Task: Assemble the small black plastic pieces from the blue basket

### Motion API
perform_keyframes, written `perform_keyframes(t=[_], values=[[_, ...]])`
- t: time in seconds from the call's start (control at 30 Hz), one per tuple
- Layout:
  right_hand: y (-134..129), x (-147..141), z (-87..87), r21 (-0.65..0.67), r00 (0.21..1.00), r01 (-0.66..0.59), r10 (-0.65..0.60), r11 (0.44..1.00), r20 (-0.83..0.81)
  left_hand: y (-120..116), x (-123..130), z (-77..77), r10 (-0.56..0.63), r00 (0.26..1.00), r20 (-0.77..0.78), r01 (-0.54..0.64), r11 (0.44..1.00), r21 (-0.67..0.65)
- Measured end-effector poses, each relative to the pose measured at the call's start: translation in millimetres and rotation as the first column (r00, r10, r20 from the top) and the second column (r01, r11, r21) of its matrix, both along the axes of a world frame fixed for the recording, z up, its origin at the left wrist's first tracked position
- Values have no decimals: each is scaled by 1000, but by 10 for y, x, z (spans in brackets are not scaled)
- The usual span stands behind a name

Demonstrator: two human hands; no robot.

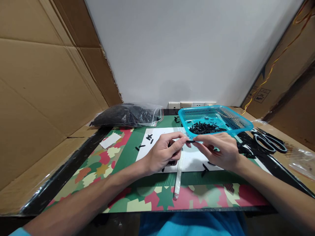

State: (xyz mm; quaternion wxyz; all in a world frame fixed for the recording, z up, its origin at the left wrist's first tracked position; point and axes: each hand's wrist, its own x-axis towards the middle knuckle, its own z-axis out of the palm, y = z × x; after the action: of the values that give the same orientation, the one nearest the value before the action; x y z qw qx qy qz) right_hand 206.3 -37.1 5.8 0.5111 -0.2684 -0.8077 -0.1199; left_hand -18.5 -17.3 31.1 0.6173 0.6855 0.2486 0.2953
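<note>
Between my two hands, over a white sheet (145, 153), a short thin black strip (190, 141) is held level. The thumb and fingers of my left hand (163, 150) pinch its left end. At its right end, the fingertips of my right hand (220, 149) grip it. Several similar black pieces (149, 136) lie on the sheet around my hands. Below my left hand, a narrow whitish strip (178, 178) runs toward the front edge. A blue plastic basket (214, 109) behind my right hand holds a heap of black pieces (205, 127).
A clear bag of dark material (123, 115) lies at the back left. Black-handled scissors (269, 142) are at the right, near a clear plastic bag (304, 162). Cardboard walls (46, 65) flank the table, with sockets (192, 105) at the back wall.
</note>
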Motion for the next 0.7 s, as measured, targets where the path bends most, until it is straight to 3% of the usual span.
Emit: perform_keyframes(t=[0.27,0.4,0.57,0.63,0.7], values=[[41,50,18,13,999,22,-23,1000,27,38,28,-21,-3,998,61,17,973,-231],[154,233,62,29,972,232,-230,972,-57,37,25,5,40,994,97,-11,960,-278],[225,306,105,-148,867,481,-494,864,-65,3,32,39,34,995,99,3,938,-347],[189,229,100,-188,904,422,-428,887,6,-16,48,28,8,996,85,23,935,-355],[124,120,77,-236,979,203,-191,950,73,-35,65,2,-26,997,76,51,935,-350]])
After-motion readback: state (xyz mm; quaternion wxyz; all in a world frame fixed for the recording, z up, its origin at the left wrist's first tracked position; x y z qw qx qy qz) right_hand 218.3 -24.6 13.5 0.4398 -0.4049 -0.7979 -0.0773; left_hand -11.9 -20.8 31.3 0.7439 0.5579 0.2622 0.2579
